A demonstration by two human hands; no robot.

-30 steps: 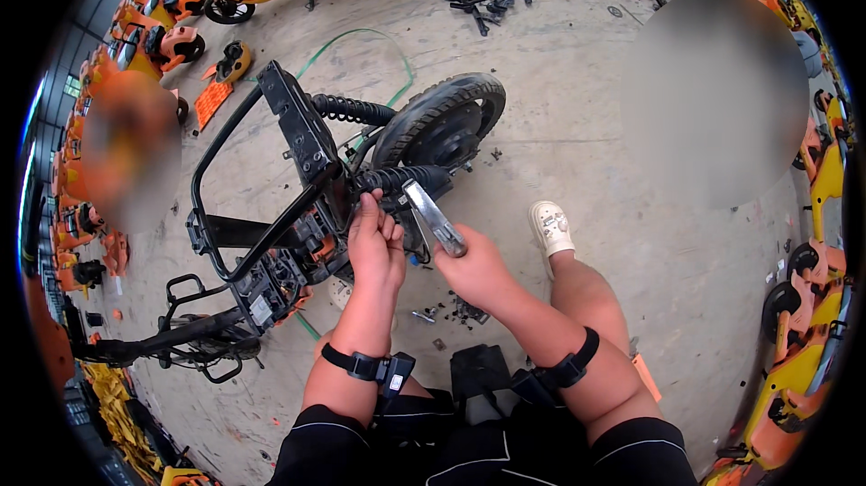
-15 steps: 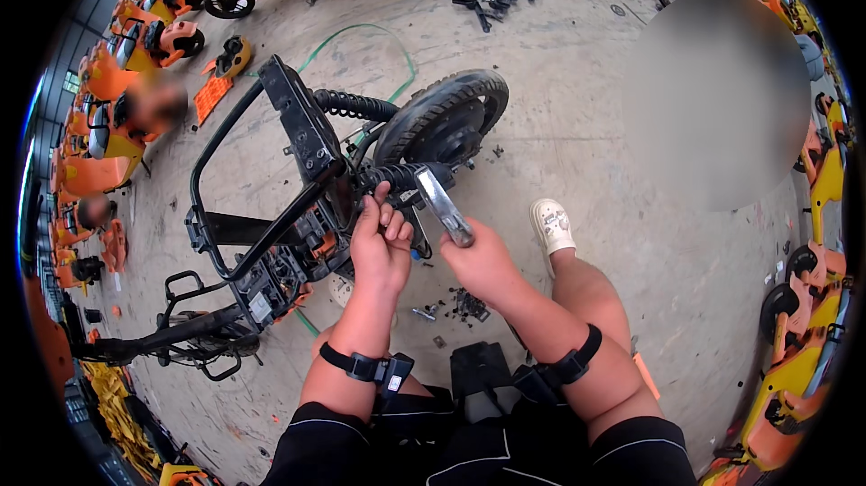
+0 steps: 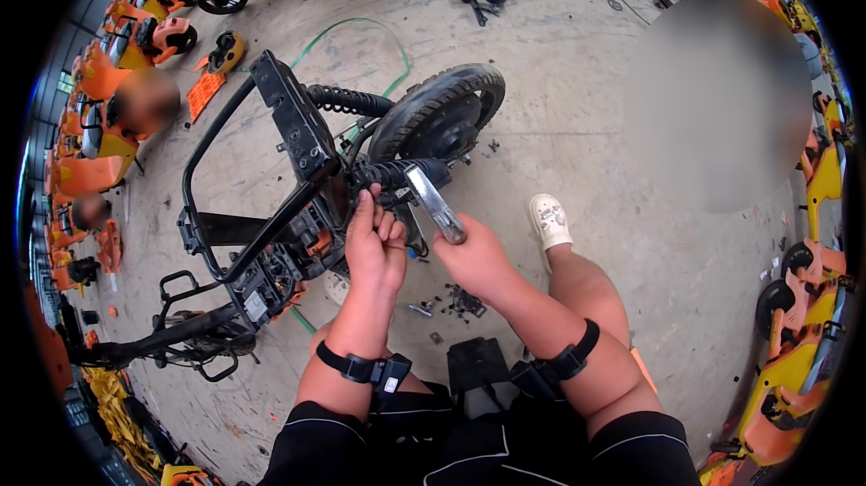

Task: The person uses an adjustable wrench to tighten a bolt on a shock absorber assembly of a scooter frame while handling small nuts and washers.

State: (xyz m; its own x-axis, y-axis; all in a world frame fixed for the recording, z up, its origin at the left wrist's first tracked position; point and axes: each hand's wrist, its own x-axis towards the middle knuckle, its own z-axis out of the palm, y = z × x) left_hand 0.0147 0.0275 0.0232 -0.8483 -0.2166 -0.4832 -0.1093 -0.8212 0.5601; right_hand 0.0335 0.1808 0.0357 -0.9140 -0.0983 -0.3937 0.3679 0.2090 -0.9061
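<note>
At the far left of the frame, orange-and-yellow scooters (image 3: 102, 170) stood in a curved row. From the lower left to the upper centre lay a bare-framed black two-wheeler (image 3: 298, 116), tipped on its side on the concrete floor (image 3: 577, 89), its rear wheel (image 3: 454, 123) at upper centre. The left forearm, banded by a black strap (image 3: 361, 367), rose steeply from the lower edge, slightly left of centre. The left hand (image 3: 377, 247) was upright beside the frame, its thumb and index finger extended upward and drawn close together, the remaining fingers loosely curled; whether anything small lay between the fingertips could not be told. Just above these was the lower shock absorber (image 3: 388, 176). At the centre of the frame, a silver metal tool (image 3: 428, 194) slanted from upper left to lower right, its upper end overlapping the shock absorber in view; contact between them could not be determined. Below it, small dark parts (image 3: 465, 302) were scattered on the floor. The right hand (image 3: 475, 256) was closed firmly around the tool's lower end, its forearm running diagonally up and leftward from the lower right. Farther right appeared a cream shoe (image 3: 548, 219).
</note>
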